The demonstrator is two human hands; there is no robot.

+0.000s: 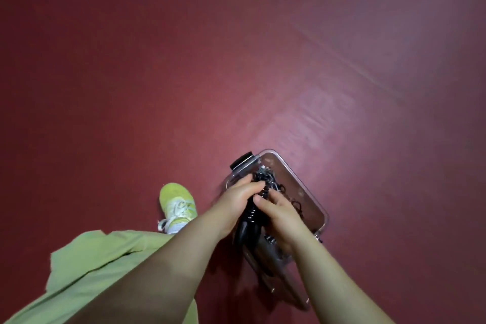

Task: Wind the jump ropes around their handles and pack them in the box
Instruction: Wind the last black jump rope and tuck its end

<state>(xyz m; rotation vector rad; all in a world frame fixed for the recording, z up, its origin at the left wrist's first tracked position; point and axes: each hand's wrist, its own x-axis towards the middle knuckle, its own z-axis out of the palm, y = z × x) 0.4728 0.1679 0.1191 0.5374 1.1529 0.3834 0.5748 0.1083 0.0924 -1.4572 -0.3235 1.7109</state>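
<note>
A clear plastic box [310, 187] stands on the red floor, with a black clip on its far left corner. Both of my hands are over it. My left hand [236, 202] grips the upper end of a black jump rope bundle [251, 221], its rope wound in coils round the dark handles. My right hand [281, 214] holds the same bundle from the right, thumb against the coils. More tangled rope [265, 173] lies inside the box beyond my fingers. The bundle's lower end hangs over the box's near part.
My foot in a yellow-green shoe [177, 205] stands on the floor left of the box, and a green trouser leg [100, 265] fills the lower left. The dark red floor [236, 60] stretches all round.
</note>
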